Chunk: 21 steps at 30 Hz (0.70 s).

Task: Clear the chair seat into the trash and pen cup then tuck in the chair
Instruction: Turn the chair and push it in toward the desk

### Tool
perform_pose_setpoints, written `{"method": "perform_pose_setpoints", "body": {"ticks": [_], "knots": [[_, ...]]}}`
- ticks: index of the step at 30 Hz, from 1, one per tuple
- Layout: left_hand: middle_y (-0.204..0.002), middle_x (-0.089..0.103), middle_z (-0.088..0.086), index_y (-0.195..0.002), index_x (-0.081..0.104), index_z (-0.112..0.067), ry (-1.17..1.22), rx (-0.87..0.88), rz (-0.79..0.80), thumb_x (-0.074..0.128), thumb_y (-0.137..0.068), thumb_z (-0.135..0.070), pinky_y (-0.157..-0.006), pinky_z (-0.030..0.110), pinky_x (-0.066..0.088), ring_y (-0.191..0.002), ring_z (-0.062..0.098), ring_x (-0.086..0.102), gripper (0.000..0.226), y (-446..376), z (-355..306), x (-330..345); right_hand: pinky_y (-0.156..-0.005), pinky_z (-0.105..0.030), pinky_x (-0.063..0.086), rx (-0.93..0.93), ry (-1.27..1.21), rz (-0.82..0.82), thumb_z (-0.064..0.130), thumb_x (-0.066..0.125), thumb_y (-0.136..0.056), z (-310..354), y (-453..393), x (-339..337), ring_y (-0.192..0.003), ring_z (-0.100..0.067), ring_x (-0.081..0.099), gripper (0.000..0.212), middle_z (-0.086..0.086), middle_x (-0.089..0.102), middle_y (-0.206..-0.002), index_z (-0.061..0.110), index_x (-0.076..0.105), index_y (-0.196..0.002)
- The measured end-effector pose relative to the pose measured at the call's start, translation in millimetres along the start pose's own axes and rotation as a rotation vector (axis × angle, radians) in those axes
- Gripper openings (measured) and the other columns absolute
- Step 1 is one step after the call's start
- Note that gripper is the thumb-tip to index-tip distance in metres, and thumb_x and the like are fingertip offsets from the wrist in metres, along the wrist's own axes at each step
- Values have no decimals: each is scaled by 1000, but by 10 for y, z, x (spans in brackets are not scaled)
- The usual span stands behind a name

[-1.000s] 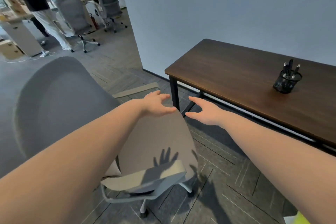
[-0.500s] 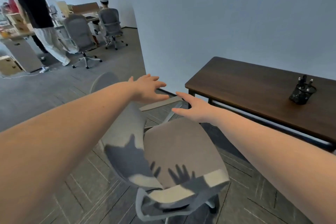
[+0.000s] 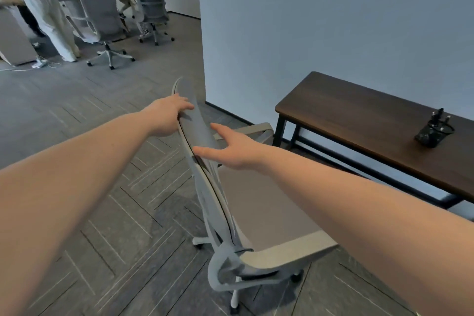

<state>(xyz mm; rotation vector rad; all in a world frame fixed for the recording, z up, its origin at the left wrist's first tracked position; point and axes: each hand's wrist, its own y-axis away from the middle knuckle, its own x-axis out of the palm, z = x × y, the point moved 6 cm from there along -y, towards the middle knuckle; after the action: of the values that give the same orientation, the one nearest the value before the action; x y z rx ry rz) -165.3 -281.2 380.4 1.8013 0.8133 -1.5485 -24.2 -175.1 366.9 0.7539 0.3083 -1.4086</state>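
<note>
A grey office chair (image 3: 256,208) stands in the middle of the floor, its backrest edge-on toward me and its beige seat bare. My left hand (image 3: 166,117) rests on the backrest's upper left edge, fingers curled over it. My right hand (image 3: 230,147) lies against the backrest's right face with fingers spread. A black mesh pen cup (image 3: 433,132) holding several pens sits on the dark wooden desk (image 3: 359,120) to the right. No trash bin is in view.
A pale wall corner (image 3: 202,59) rises just behind the chair. Two more grey office chairs (image 3: 102,23) and people stand or sit in the far left room. Dark herringbone carpet covers the floor to the left of the chair.
The chair has swivelled so its backrest now faces me edge-on. Both hands moved from hovering over the seat to touching the backrest. The view has shifted back and up.
</note>
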Motion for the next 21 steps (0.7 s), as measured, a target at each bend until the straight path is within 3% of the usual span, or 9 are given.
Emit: {"method": "perform_pose_setpoints", "body": {"ticks": [2, 5, 8, 10, 14, 17, 21], "knots": [[-159, 15, 8, -142, 37, -15, -47, 62, 44, 56, -85, -2, -121, 36, 15, -149, 24, 6, 62, 26, 30, 58, -111, -36, 37, -8, -2, 17, 65, 58, -80, 109, -98, 139, -140, -21, 35, 95, 2, 27, -158, 28, 10, -153], [-148, 31, 14, -124, 51, -10, 18, 120, 15, 71, -74, -11, -121, 37, 11, -147, 29, 8, 55, 74, -50, 112, -110, -34, 37, -29, 58, 16, 53, 64, -82, 218, -199, 302, -139, -24, 38, 95, -3, 33, -155, 19, 10, -153], [-132, 44, 14, -109, 57, -7, 59, 131, -53, 63, -73, -7, -121, 34, -5, -143, 28, 18, 36, 146, -252, 93, -90, -35, 49, -19, 199, -32, 23, 62, -86, 209, -239, 351, -113, -26, 55, 69, -11, 52, -132, 10, 27, -144], [-129, 44, 15, -106, 58, -7, 64, 130, -65, 61, -73, -6, -121, 34, -7, -143, 28, 18, 33, 168, -339, 99, -76, -35, 50, -23, 229, -41, 15, 57, -86, 176, -198, 327, -95, -24, 55, 49, -12, 55, -117, 7, 39, -130], [-128, 46, 15, -100, 59, -13, 75, 147, -70, 62, -69, -8, -121, 49, 6, -147, 30, 7, 31, 209, -476, 179, -61, -29, 42, -50, 219, -50, 9, 53, -87, 43, 8, 226, -86, -24, 53, 32, -12, 54, -106, 4, 45, -118], [-123, 49, 13, -94, 60, -12, 111, 161, -104, 61, -70, -5, -118, 57, 2, -147, 27, 10, 25, 354, -661, 193, -54, -23, 37, -67, 233, -40, 8, 54, -86, -93, 232, 155, -72, -15, 48, 28, -5, 51, -94, 4, 47, -113], [-111, 52, 9, -88, 60, -12, 128, 177, -131, 58, -62, -12, -114, 64, -4, -142, 27, 23, 26, 590, -902, 270, -60, -24, 37, -81, 293, -25, 11, 56, -88, -294, 554, 71, -83, -21, 50, 20, -1, 50, -91, 7, 48, -106]]}}
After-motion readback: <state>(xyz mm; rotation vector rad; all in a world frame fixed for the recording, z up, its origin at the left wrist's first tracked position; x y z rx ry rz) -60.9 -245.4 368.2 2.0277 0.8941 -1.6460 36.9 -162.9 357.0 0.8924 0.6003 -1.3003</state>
